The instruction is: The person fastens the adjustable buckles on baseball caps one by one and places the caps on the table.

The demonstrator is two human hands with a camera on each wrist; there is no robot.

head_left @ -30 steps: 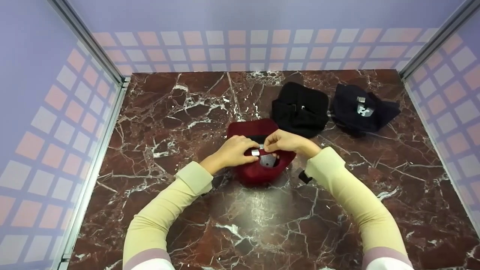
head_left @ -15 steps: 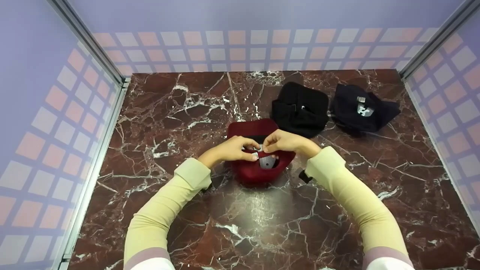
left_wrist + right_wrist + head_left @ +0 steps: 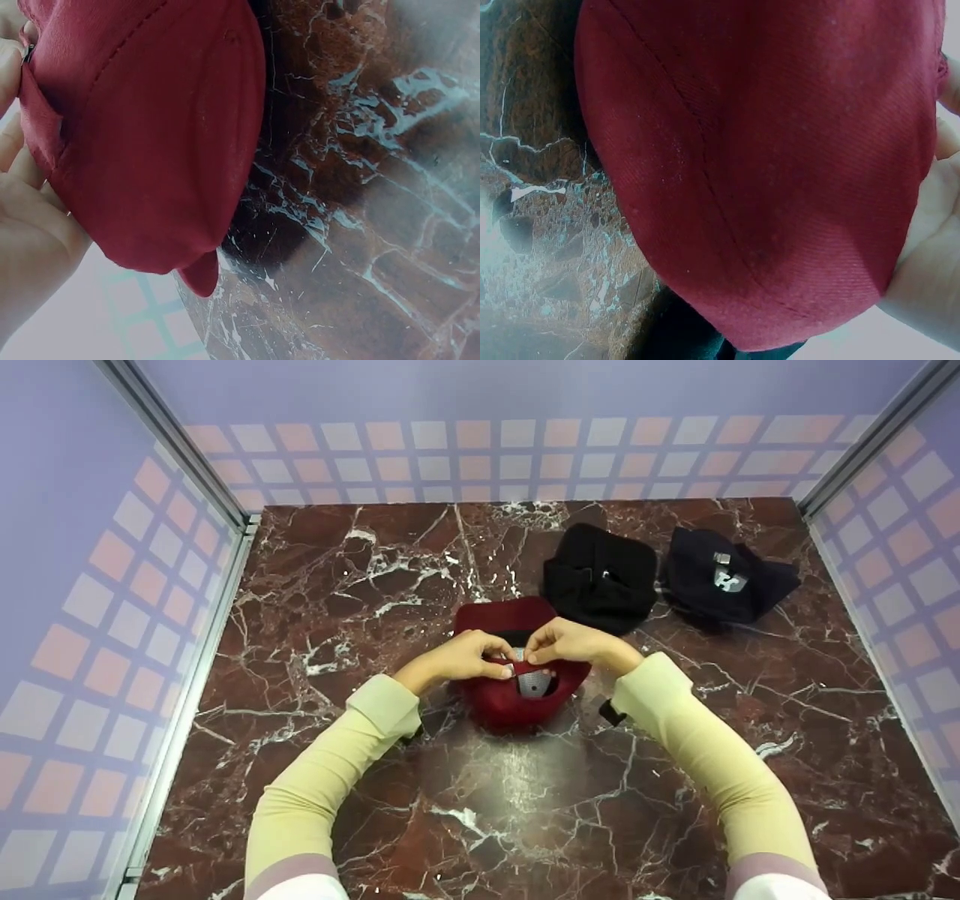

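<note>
A dark red baseball cap (image 3: 517,714) lies on the marble tabletop, its back opening and grey inner lining facing up. Across that opening runs its red adjustment strap (image 3: 537,667) with a small metal buckle (image 3: 28,53). My left hand (image 3: 459,657) pinches the strap at the buckle between thumb and forefinger. From the other side, my right hand (image 3: 574,643) pinches the strap with thumb and forefinger, close to the left fingertips. In the right wrist view the cap's crown (image 3: 772,172) hides most of my right fingers.
Behind and to the right lies a black cap (image 3: 600,581), close to the red one. Farther right is a navy cap (image 3: 705,585) with a metal buckle and a white tag. Patterned panels (image 3: 480,457) border the marble tabletop (image 3: 360,585) at the back and sides.
My left fingers have shifted on the strap, and the thumb now covers the shiny buckle that showed a second ago. My right hand keeps its pinch almost unmoved. The cap stays in place.
</note>
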